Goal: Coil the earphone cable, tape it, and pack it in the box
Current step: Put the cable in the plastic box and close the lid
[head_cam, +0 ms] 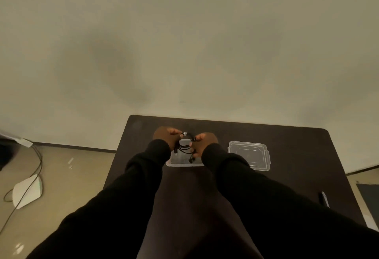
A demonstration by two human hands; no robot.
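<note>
Most of the upper frame is a plain pale wall (184,43), meeting a tan floor (67,176) along a dark baseboard at the left edge and again at the far right. Below centre sits a dark table (287,152) with rounded far corners, reaching from mid-frame down to the bottom edge. Two arms in black sleeves (127,197) rise from the bottom corners and converge just above the frame's centre line. On the floor at lower left lies a flat white object (27,191) with a thin dark cord (37,168) looping past it. Right of centre on the table rests a clear plastic lid (249,155), lying flat and apart from the box. The clear box (184,163) itself sits open at centre, partly hidden behind the wrists. Above it the left hand (165,135) and right hand (204,139) are both curled closed around the black earphone cable (185,147) — a loose bundle of loops strung between them, held over the box's opening rather than inside it. Short ends dangle from the bundle toward the box; an earbud (191,159) hangs lowest. A small pale bit (185,133) shows at the top of the bundle between the thumbs — whether it is tape or a plug I cannot tell. Near the table's right edge lies a dark pen (324,198).
</note>
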